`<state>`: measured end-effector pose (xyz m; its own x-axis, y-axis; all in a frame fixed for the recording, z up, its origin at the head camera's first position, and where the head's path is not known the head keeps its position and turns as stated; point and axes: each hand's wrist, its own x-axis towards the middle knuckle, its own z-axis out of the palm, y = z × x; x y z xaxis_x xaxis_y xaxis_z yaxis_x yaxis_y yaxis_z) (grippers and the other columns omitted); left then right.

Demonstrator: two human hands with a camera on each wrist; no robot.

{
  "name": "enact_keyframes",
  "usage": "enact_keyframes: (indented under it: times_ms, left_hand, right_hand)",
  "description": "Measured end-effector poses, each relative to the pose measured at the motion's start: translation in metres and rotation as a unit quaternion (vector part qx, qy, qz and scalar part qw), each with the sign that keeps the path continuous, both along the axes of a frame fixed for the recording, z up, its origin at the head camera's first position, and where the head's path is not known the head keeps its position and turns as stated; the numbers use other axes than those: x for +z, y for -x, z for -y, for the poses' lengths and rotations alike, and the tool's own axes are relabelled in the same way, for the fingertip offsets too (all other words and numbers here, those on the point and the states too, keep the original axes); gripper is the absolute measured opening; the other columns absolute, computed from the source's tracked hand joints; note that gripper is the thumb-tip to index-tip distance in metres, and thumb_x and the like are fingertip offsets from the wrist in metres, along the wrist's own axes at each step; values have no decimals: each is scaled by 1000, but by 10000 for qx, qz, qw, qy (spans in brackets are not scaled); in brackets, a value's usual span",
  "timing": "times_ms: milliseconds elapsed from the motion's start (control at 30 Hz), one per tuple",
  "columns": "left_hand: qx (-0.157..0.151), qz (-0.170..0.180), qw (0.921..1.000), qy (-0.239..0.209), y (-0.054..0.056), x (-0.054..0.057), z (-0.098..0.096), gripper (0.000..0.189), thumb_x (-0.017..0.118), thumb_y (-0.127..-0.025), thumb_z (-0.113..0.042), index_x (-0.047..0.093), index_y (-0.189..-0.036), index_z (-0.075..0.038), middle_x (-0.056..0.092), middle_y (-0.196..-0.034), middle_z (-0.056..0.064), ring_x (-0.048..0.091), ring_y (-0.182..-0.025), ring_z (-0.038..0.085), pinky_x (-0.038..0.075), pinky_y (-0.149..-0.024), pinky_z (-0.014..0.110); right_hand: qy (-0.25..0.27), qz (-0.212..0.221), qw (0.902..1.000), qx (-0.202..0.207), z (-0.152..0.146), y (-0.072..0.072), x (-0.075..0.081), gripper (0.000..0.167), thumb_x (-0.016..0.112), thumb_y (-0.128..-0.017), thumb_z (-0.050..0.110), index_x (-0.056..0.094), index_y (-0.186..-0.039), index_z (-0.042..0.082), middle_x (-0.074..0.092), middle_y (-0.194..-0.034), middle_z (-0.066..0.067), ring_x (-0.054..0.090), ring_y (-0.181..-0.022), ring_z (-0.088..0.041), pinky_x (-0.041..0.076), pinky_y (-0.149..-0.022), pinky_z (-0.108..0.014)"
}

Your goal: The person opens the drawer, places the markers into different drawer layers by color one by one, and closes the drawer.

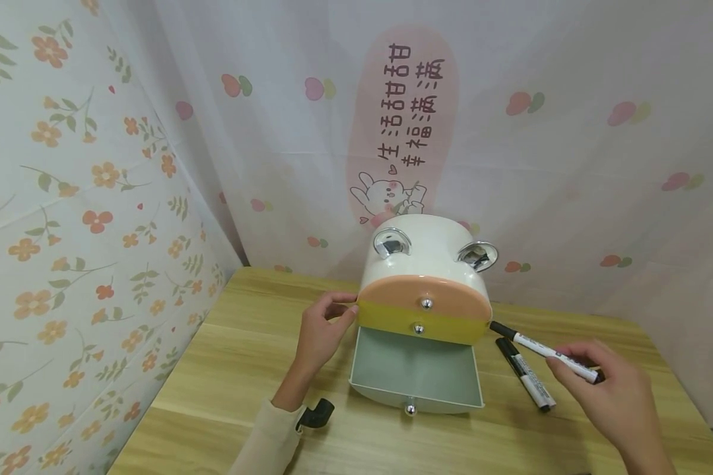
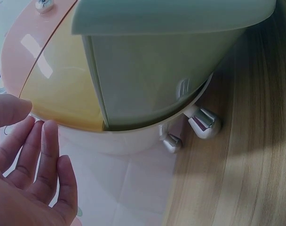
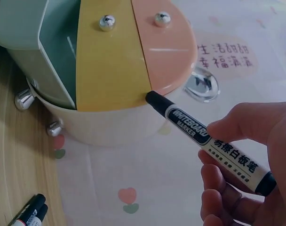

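A small white drawer cabinet (image 1: 422, 244) stands on the table, its pale green bottom drawer (image 1: 414, 366) pulled out with bare insides. Above that drawer, the yellow drawer (image 3: 110, 70) and the orange drawer (image 3: 169, 52) are closed. My left hand (image 1: 325, 330) is at the cabinet's left side, thumb by the edge of the yellow drawer and fingers loosely bent. My right hand (image 1: 612, 386) holds a whiteboard marker (image 3: 209, 139) between thumb and fingers. Its black cap points at the cabinet's right edge, by the seam between the yellow and orange drawers.
Black-and-white markers (image 1: 525, 376) lie on the wooden table (image 1: 214, 382) right of the open drawer. A patterned curtain (image 1: 570, 165) hangs close behind the cabinet, and a floral one (image 1: 95, 231) hangs at the left. Silver feet (image 2: 204, 123) support the cabinet.
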<state>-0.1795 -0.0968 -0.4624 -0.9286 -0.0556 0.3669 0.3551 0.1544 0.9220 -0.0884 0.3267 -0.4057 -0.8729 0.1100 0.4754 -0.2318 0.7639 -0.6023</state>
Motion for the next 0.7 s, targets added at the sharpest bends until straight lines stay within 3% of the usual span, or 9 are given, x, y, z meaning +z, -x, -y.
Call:
enact_keyframes:
  times_ms: [300,533,700]
  left_hand:
    - [16,-35,10000,-11,0,0,0,18,81,-100,-5,81,-118,-8,79,-115,4,76,-94,23,60,-87,32]
    - [-41,-145,9999,-59,0,-1,-1,18,80,-100,-6,80,-119,-4,79,-115,8,77,-94,26,62,-88,43]
    - [5,-53,10000,-19,0,0,-1,19,81,-100,-7,81,-119,-7,79,-115,6,77,-93,24,62,-88,42]
  right_hand:
    - [-120,103,9991,392,12,-3,-1,24,94,-84,2,80,-98,16,69,-88,14,54,-65,-7,41,-55,-20]
    - [-312,117,9973,649,34,2,-5,23,94,-83,6,79,-95,20,67,-86,12,53,-62,-6,40,-53,-23]
    - [-422,36,9951,894,50,10,-10,25,94,-82,6,80,-95,21,66,-85,12,50,-62,-4,39,-53,-22]
